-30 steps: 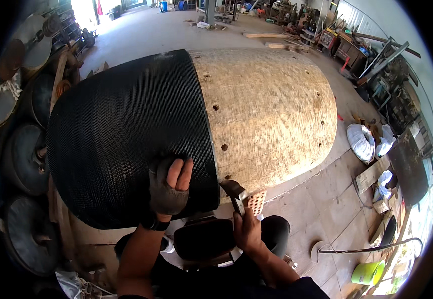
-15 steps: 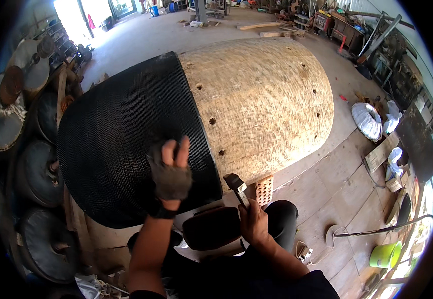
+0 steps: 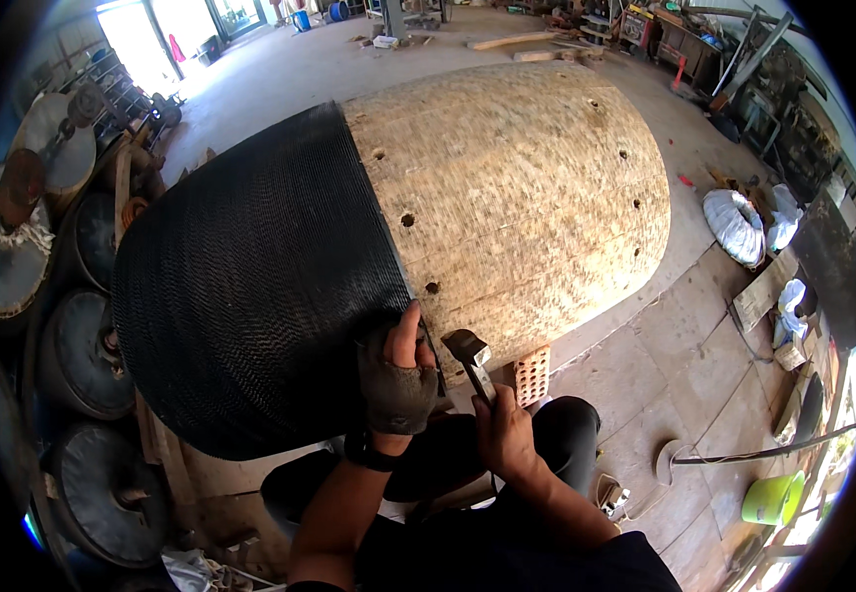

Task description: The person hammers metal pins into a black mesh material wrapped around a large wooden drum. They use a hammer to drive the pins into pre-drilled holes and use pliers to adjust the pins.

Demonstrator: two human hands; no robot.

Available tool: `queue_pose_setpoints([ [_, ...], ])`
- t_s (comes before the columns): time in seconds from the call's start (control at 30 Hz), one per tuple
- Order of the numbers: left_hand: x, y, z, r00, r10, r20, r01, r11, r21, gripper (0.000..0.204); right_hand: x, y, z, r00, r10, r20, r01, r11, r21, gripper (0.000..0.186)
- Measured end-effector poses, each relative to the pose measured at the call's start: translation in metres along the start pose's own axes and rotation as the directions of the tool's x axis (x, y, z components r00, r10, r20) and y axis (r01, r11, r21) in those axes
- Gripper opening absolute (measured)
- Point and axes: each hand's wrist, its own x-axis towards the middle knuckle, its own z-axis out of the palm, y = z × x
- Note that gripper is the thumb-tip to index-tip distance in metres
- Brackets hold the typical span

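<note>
A large barrel-shaped drum lies sideways, its left part tightly wound with black ridged strand [image 3: 231, 266], its right part bare pale wood [image 3: 517, 207] with dark holes. My left hand [image 3: 398, 380], in a fingerless grey glove, presses at the right edge of the winding, fingers together, one raised along the edge; what lies under them is hidden. My right hand [image 3: 505, 434] grips a metal-headed hammer-like tool [image 3: 469, 350] by its handle, its head just right of that edge, close beside my left fingertips.
Dark metal discs [image 3: 93, 350] are stacked at left. A perforated brick [image 3: 532, 373] is under the drum. Right are a white wrapped coil [image 3: 734, 227], boards [image 3: 763, 291], a green bucket [image 3: 773, 498] and a bent pipe [image 3: 744, 456]. Tools and timber line the back.
My left hand has moved right from the middle of the black winding onto its edge. My right hand with the tool has risen slightly. The view has shifted a little.
</note>
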Motion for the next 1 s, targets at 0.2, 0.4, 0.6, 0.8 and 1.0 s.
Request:
queue_pose_setpoints([
  [0.2, 0.008, 0.008, 0.01, 0.992, -0.125, -0.004, 0.125, 0.992, -0.035, 0.069, 0.008, -0.01, -0.002, 1.0, -0.015, -0.016, 0.016, 0.999, 0.046, 0.028],
  [0.4, 0.011, -0.003, 0.023, 0.987, 0.012, -0.16, 0.003, 0.996, 0.092, 0.068, 0.018, -0.024, -0.009, 1.0, -0.025, -0.001, 0.025, 0.998, 0.05, 0.029],
  [0.6, 0.008, 0.005, 0.02, 0.995, -0.039, -0.094, 0.048, 0.994, 0.094, 0.073, 0.019, -0.021, -0.008, 0.999, -0.041, -0.021, 0.04, 0.999, -0.013, 0.03],
  [0.8, 0.014, 0.011, 0.019, 0.99, 0.009, -0.143, 0.007, 0.994, 0.11, 0.069, 0.012, -0.019, -0.01, 0.998, -0.023, -0.05, 0.023, 1.0, 0.004, 0.029],
  [1.0, -0.003, 0.026, -0.002, 0.994, -0.093, -0.051, 0.098, 0.989, 0.108, 0.07, 0.017, -0.025, -0.015, 0.992, -0.058, -0.111, 0.07, 0.991, 0.112, 0.014],
])
